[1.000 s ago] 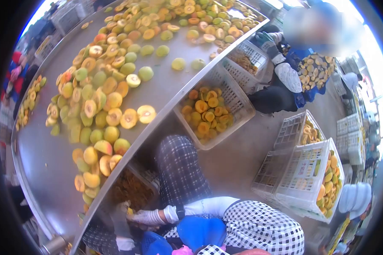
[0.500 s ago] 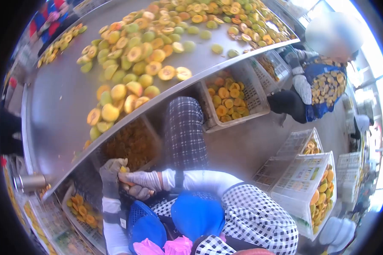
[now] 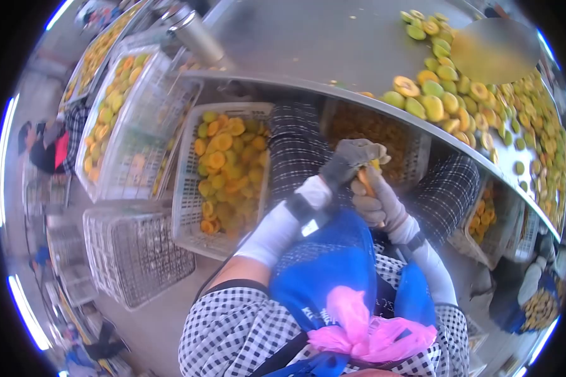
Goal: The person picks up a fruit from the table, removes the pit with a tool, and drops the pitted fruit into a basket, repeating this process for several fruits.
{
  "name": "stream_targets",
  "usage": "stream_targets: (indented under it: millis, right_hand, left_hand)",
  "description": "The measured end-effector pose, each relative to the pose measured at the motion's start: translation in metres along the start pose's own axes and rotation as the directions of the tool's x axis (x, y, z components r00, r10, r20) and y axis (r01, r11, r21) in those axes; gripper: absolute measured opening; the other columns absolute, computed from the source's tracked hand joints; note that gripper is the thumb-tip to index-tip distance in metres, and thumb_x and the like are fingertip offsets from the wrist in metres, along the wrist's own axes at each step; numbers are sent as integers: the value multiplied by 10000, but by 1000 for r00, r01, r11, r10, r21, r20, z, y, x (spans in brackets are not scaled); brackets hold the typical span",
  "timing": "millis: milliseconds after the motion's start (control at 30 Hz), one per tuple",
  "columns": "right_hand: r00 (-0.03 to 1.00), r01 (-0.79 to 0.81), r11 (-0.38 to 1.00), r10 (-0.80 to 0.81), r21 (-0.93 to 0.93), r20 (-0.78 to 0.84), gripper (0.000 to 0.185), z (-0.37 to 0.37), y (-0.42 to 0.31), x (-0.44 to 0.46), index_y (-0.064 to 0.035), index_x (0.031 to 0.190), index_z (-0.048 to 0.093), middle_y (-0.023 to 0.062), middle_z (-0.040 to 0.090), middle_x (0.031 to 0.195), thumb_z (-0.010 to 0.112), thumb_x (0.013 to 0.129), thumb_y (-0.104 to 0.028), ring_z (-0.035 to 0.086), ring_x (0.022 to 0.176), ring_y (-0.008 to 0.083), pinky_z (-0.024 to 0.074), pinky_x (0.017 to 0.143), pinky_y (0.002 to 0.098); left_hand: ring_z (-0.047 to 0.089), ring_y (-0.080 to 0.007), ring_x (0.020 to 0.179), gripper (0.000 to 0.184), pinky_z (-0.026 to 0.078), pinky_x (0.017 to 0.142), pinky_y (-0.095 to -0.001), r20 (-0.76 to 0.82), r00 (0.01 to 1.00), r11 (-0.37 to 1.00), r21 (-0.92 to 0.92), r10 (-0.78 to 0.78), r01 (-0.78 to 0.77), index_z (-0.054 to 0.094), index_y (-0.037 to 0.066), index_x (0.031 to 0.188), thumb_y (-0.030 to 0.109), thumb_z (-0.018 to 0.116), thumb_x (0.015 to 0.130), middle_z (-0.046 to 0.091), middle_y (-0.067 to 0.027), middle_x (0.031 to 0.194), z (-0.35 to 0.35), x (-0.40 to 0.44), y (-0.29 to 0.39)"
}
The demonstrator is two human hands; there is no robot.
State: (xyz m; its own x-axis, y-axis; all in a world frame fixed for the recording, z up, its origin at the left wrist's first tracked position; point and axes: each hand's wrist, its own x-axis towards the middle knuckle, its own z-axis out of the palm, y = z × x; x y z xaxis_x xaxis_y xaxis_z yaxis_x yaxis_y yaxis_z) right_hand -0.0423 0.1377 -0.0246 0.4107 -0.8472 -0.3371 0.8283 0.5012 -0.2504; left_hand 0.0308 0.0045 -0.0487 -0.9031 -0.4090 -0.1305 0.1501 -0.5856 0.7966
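My left hand (image 3: 361,154), in a grey glove, is closed on a small yellow piece of fruit (image 3: 375,164) above my lap. Just below it, my right hand (image 3: 380,204), also gloved, is closed with its thumb side close to the fruit. What the right fingers wrap round is mostly hidden. Behind the hands, under the table edge, a crate (image 3: 415,160) of brownish scraps sits between my knees. To the left of my leg stands a white crate (image 3: 188,176) of halved orange-yellow stone fruit (image 3: 226,166).
Green and yellow stone fruit (image 3: 434,103) is heaped on the metal table (image 3: 295,44). A steel flask (image 3: 198,38) lies near the table edge. Filled crates (image 3: 132,125) and stacked crates (image 3: 135,251) stand at left. A co-worker (image 3: 528,301) is at right.
My view has swung to the left, so the fruit heap now appears at right and the left crates show. Both hands stay together, still working at the fruit.
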Motion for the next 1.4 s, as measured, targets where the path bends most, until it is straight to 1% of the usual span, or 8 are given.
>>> stream_targets:
  millis: [633,833,933,1100,1133,1200,1233,1400]
  right_hand:
    - [992,123,992,-122,-14,16,505,-12,-16,1,-110,818,468,-47,311,478,449,923,-603,217,321,39,193,275,184]
    - [969,242,970,-242,17,40,484,-22,-36,-1,-113,830,460,-42,317,503,461,927,-587,239,333,69,215,301,213]
    - [684,148,746,-551,-649,-478,522,-69,-31,19,-143,659,479,11,456,488,419,927,-588,384,345,129,276,332,297]
    - [808,153,903,-349,-402,-475,563,-76,-35,25,-89,828,519,59,460,492,431,903,-640,420,329,183,303,303,307]
    - [785,103,903,-331,-417,-524,556,-77,-36,25,-77,840,515,66,458,489,434,910,-622,426,329,193,308,302,313]
    - [738,49,918,-299,-394,-604,509,-72,-40,23,-59,847,508,77,445,477,450,930,-558,431,327,205,328,305,325]
    - [738,47,915,-302,-401,-603,509,-73,-38,24,-59,847,508,77,445,477,450,930,-558,431,327,205,328,305,325]
    - [755,66,906,-319,-419,-572,467,-75,-39,16,-88,876,499,48,459,483,497,911,-554,444,325,165,315,283,280]
  left_hand:
    - [662,-233,721,302,560,623,-314,-292,949,983,-167,-121,73,598,28,1015,309,624,907,664,-151,898,23,8,18]
    - [640,-170,596,430,416,375,-192,-618,660,904,279,428,-324,550,51,1116,443,473,958,644,-140,1015,-49,-27,79]
    - [648,-285,864,403,535,656,-361,122,893,-796,516,434,317,617,79,1062,429,617,863,638,-173,1053,-198,-61,92]
    - [637,-289,886,219,514,790,-395,207,802,-698,639,561,323,686,143,997,245,597,826,652,-75,1040,-62,10,162]
    - [631,-271,955,220,517,810,-378,-92,789,-142,965,607,221,695,160,995,219,607,802,644,-64,1097,-50,45,152]
    - [630,-260,962,312,497,849,-370,618,670,-675,700,411,-232,641,85,1125,175,601,829,658,-118,1061,-46,122,129]
    - [624,-274,986,373,493,867,-353,151,895,83,976,419,-204,608,93,1181,192,617,822,651,-124,1100,-30,156,101]
    - [621,-305,1033,533,481,891,-406,184,976,-317,924,-118,-213,620,115,1184,376,711,728,651,-121,1136,76,238,77]
